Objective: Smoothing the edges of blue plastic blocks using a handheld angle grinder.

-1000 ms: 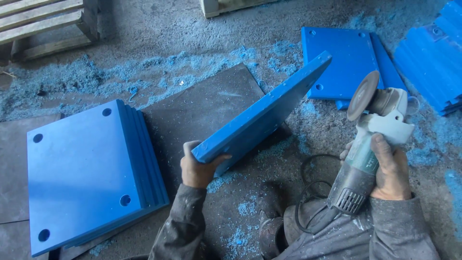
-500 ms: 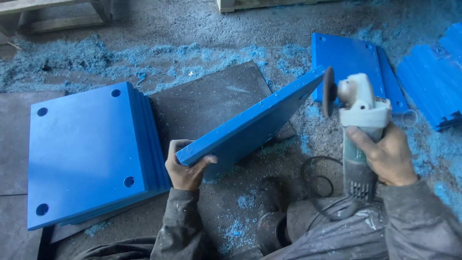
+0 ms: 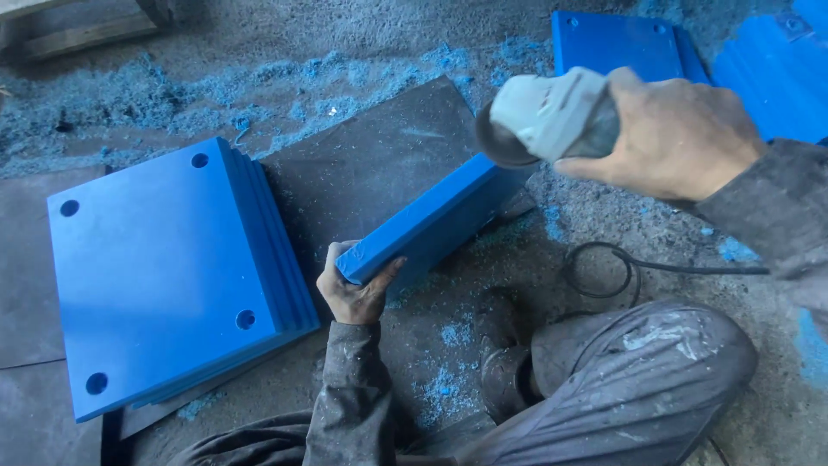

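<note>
Right now the person's left hand (image 3: 358, 289) is clamped on the near end of a thick blue plate (image 3: 431, 223), fingers wrapped over its corner, holding it up on edge. The plate's long axis runs from that hand, near the person's knee, up and away to the right, where its far end meets the grinder (image 3: 552, 116). The right hand (image 3: 673, 129) is closed around the grinder's grey body, and the dark disc (image 3: 500, 142) sits right at the plate's upper far end, touching or just short of it; the blur there makes it hard to tell which. So the left hand is at the plate's near end and the right hand at the far one, with the whole length of the plate between them.

Under the plate lies a dark grey sheet (image 3: 379, 164) flat on the floor (image 3: 285, 43). A stack (image 3: 164, 276) of square blue plates with corner holes rests at the sheet's left edge, and more blue plates (image 3: 617, 43) lie beyond the grinder, toward the far right. Blue shavings (image 3: 112, 91) are strewn along the sheet's far edge and near the person's boot (image 3: 500, 354). The grinder's black cord (image 3: 604, 259) loops on the floor beside the right knee. The floor is gritty concrete, dusted grey.
</note>
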